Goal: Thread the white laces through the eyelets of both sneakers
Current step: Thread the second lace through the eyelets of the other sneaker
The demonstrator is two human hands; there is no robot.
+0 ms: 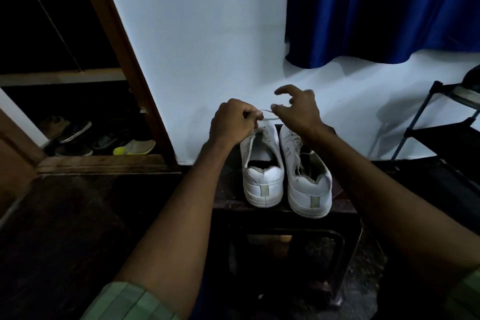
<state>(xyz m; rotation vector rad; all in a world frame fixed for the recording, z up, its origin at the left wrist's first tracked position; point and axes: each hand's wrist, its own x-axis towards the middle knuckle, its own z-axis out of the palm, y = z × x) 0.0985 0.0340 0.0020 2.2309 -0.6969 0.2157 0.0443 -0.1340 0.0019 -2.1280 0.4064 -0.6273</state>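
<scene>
The lace [270, 115] was pinched at one end by the curled fingers of the left hand [235, 122] and at the other between thumb and a fingertip of the right hand [298, 112], whose remaining fingers were spread clear. It was held stretched above the toe of the left sneaker [261, 163], probably so an end could be aimed at an eyelet. The right sneaker [306, 176] stood just beside it, heels toward the camera, on a dark stool [226, 189].
</scene>
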